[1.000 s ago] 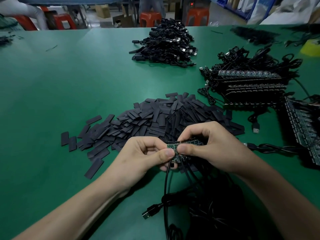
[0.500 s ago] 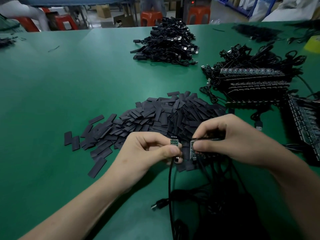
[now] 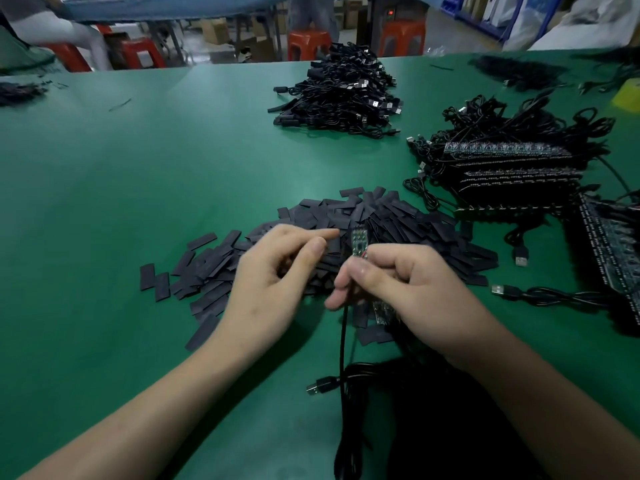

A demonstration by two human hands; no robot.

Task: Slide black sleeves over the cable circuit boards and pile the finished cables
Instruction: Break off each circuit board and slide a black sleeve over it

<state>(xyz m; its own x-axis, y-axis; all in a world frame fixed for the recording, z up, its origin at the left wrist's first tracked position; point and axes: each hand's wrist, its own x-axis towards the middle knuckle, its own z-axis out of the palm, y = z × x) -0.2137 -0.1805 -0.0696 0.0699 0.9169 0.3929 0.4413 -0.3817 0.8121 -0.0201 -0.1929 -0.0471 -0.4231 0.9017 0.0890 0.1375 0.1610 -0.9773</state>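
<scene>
Holding one cable [image 3: 343, 341] in my right hand [image 3: 398, 289] — fingers pinched just under its bare, upright circuit board [image 3: 359, 241] — I am at the sleeving step. My left hand [image 3: 273, 271] curls over the one heap of black sleeves [image 3: 415, 223]; it is blurred, so I cannot tell if it grips one. Next, a sleeve mouth must meet the board tip. One finished pile [image 3: 339, 95] lies beyond.

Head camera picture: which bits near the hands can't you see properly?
- Head view: whether the left hand pinches one of the flat black sleeves; motion blur and curled fingers hide it.
- Head view: the lower end of the small green circuit board, covered by the right hand.
- Head view: the dark cable bundle, cut off by the bottom edge.
</scene>
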